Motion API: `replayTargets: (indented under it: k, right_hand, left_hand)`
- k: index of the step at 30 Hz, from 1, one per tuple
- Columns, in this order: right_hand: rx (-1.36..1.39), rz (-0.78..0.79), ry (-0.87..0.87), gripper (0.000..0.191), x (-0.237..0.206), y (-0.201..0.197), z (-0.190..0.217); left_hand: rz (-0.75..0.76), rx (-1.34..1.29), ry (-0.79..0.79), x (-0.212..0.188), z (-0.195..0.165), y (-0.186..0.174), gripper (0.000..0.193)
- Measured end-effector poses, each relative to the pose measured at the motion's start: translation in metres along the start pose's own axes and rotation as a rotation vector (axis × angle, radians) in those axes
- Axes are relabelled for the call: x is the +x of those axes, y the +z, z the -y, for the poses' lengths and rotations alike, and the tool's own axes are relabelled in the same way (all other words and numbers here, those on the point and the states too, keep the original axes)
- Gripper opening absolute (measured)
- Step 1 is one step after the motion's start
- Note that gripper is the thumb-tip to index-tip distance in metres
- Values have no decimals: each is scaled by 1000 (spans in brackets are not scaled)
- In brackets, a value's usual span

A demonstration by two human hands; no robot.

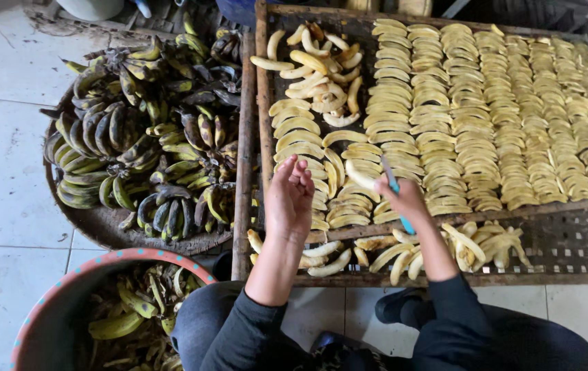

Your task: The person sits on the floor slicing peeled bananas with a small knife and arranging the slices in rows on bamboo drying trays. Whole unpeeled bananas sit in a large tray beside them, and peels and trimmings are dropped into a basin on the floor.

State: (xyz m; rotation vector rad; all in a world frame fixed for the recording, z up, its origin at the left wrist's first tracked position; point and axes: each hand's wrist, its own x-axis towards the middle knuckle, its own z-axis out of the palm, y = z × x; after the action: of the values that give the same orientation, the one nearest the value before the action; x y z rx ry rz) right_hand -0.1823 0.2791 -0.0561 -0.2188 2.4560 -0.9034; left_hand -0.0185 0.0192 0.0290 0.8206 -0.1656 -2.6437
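Note:
My left hand (289, 199) hovers open, fingers together and pointing up, over the near left part of a wooden drying rack (261, 103). My right hand (402, 199) grips a knife with a blue handle (397, 194) and also holds a peeled banana (361, 176) above the rack. Rows of sliced peeled bananas (472, 117) cover the rack's mesh. A loose heap of whole peeled bananas (318, 69) lies at the far left corner. More peeled bananas (404, 251) lie along the near edge.
A round woven tray (102, 223) at left holds bunches of dark green unpeeled bananas (143, 130). A basin with a red and blue rim (84, 271) at lower left holds banana peels. My knees in dark trousers show at the bottom. White tiled floor lies around.

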Motion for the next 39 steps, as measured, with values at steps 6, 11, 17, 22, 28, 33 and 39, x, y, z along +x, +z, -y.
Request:
replayTargets:
  k: [6, 11, 17, 22, 28, 33, 39]
  right_hand:
    - [251, 179, 44, 30, -130, 48, -89]
    - [170, -117, -241, 35, -163, 71, -108]
    - [-135, -296, -324, 31, -173, 86, -77]
    - [-227, -363, -352, 34, -181, 90, -62]
    - [41, -185, -266, 24, -182, 112, -37]
    - [50, 142, -416, 26, -193, 150, -16]
    - [83, 178, -225, 36, -212, 190, -25]
  left_hand:
    - [28, 20, -24, 15, -12, -13, 13]
    - [20, -7, -22, 24, -21, -21, 15]
    - [20, -51, -27, 30, -28, -10, 14]
    - [-92, 82, 65, 41, -29, -20, 18]
    - [-416, 862, 419, 58, -24, -67, 47]
    - [-740, 1499, 93, 56, -15, -85, 65]
    - [-614, 1823, 243, 60, -15, -86, 64]
